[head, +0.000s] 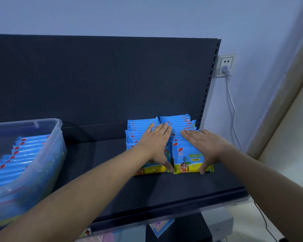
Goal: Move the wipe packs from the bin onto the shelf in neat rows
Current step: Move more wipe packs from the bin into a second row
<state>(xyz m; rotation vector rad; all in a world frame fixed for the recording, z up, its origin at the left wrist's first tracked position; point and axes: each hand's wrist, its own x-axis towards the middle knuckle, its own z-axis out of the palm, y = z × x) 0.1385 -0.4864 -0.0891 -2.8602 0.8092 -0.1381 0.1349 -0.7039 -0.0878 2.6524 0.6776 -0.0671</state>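
Two rows of wipe packs [187, 161] stood upright side by side at the right end of the dark shelf [164, 189]. The left hand [156, 142] lay flat on top of the left row [138, 135], fingers straight and thumb down the front pack's face; the right hand [205, 144] rested likewise on the right row [177, 121], neither hand gripping anything. More packs [24, 149] stood in the clear bin [60, 137] at the shelf's left end. A white plug [226, 69] sat in the wall socket beside the shelf
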